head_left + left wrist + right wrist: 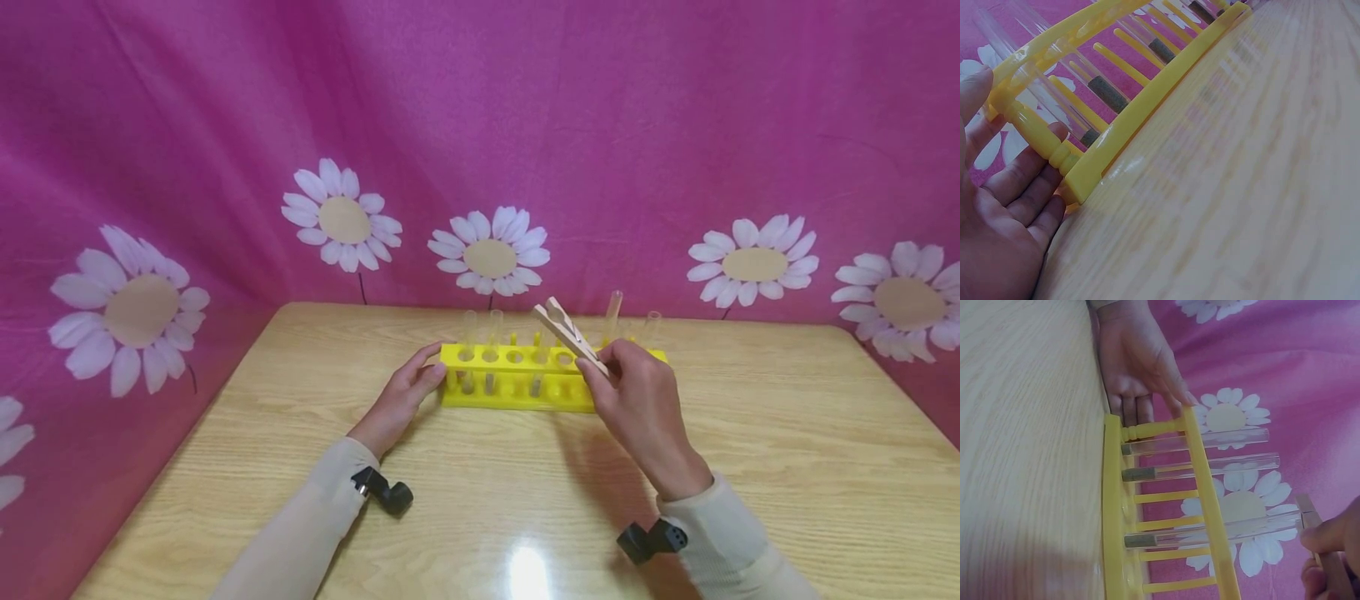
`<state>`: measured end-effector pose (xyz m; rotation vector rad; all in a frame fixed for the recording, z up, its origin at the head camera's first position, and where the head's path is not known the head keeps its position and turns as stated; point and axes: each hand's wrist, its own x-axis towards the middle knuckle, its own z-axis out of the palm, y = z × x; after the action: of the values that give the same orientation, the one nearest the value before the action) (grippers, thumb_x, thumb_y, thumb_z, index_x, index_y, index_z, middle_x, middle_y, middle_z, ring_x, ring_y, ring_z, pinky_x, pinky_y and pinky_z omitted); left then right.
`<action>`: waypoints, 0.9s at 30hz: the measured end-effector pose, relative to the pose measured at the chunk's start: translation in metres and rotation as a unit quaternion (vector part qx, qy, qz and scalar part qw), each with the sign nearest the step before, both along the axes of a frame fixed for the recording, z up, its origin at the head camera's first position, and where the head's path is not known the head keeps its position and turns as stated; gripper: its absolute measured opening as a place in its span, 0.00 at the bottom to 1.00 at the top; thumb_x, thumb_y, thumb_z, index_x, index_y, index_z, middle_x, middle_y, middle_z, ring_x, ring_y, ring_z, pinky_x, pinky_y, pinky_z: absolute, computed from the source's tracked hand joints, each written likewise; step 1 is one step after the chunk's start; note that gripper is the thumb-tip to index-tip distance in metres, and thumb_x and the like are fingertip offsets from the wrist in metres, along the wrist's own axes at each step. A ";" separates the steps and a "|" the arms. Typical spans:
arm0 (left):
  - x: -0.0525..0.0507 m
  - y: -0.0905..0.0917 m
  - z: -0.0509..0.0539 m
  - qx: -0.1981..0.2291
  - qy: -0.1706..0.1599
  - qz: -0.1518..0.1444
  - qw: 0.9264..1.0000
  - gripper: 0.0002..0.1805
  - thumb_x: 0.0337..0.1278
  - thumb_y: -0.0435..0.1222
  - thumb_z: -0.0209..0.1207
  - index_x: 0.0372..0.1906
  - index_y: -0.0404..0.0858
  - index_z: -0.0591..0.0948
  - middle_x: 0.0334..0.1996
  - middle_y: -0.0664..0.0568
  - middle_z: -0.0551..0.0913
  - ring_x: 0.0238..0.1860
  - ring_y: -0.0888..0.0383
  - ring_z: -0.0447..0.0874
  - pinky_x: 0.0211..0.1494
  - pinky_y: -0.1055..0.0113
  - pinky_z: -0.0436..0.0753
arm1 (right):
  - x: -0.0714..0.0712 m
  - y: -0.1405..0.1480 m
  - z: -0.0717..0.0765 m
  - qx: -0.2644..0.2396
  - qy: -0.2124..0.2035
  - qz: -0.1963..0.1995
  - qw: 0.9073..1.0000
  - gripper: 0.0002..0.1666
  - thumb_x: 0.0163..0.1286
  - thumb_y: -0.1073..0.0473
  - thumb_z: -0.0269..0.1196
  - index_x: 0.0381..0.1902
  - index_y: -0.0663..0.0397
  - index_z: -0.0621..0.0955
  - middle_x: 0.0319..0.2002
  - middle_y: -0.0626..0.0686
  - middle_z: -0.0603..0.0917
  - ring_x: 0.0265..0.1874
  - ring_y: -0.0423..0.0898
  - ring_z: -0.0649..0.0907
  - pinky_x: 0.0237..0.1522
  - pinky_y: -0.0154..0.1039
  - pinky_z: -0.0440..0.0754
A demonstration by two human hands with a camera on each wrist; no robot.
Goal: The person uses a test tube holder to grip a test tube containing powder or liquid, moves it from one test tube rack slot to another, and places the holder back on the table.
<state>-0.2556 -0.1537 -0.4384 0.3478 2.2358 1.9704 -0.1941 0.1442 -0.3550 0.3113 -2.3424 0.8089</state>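
A yellow test tube rack (pixel 517 402) stands on the table, holding several clear glass test tubes. Dark grey matter fills the bottoms of some tubes, such as this test tube (pixel 1141 540). At the rack's left end, my left hand (pixel 401 396) holds on, its thumb (pixel 975 90) at the upper bar and its fingers around the end post. My right hand (pixel 645 408) pinches a wooden test tube holder (pixel 572 337) above the rack. In the right wrist view the holder's tip meets one tube's mouth; I cannot tell whether it clamps the glass.
A wood-grain table (pixel 480 492) lies under the rack. Behind it and to the left hangs a magenta cloth (pixel 615 133) with large white flowers. More test tubes (pixel 613 312) stick up at the rack's right part, partly behind my right hand.
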 end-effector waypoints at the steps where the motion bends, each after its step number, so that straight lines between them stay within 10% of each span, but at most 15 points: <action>1: 0.000 0.000 0.000 0.000 0.000 -0.001 1.000 0.31 0.67 0.55 0.51 0.71 0.51 0.64 0.64 0.50 0.72 0.65 0.52 0.69 0.71 0.47 0.58 | 0.000 0.000 0.000 -0.001 0.002 0.000 1.000 0.11 0.57 0.63 0.72 0.28 0.62 0.79 0.19 0.52 0.75 0.18 0.46 0.69 0.20 0.36 0.67; 27: 0.001 0.000 0.001 -0.012 -0.012 0.004 1.000 0.33 0.67 0.56 0.51 0.72 0.49 0.63 0.63 0.48 0.74 0.66 0.52 0.67 0.72 0.46 0.55 | 0.007 0.008 0.012 -0.011 -0.018 -0.004 1.000 0.13 0.59 0.60 0.72 0.31 0.60 0.78 0.23 0.52 0.76 0.20 0.46 0.71 0.18 0.34 0.71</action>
<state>-0.2547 -0.1535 -0.4374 0.3123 2.2474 1.9387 -0.1874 0.1526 -0.3428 0.2814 -2.3657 0.8420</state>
